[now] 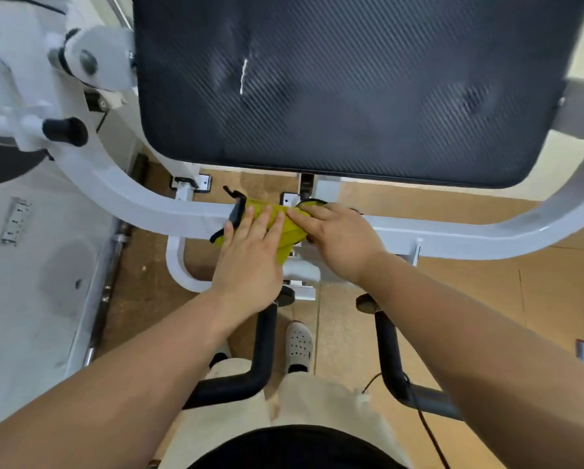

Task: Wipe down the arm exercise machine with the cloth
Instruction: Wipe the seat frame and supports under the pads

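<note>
Left hand (250, 252) and right hand (338, 238) press flat, fingers straight, on yellow cloth (289, 228); white crossbar (453, 231) beneath runs left-right.

You are standing in a gym or fitness room. In front of you is an exercise machine (189, 218): a broad black pad (348, 89) with a woven pattern on a curved white steel frame (114, 198). Two black grip handles (265, 346) rise near your legs, a black-capped adjustment pin (65, 132) sticks out on your left, and everything stands on a tan tiled floor (453, 299).
</note>
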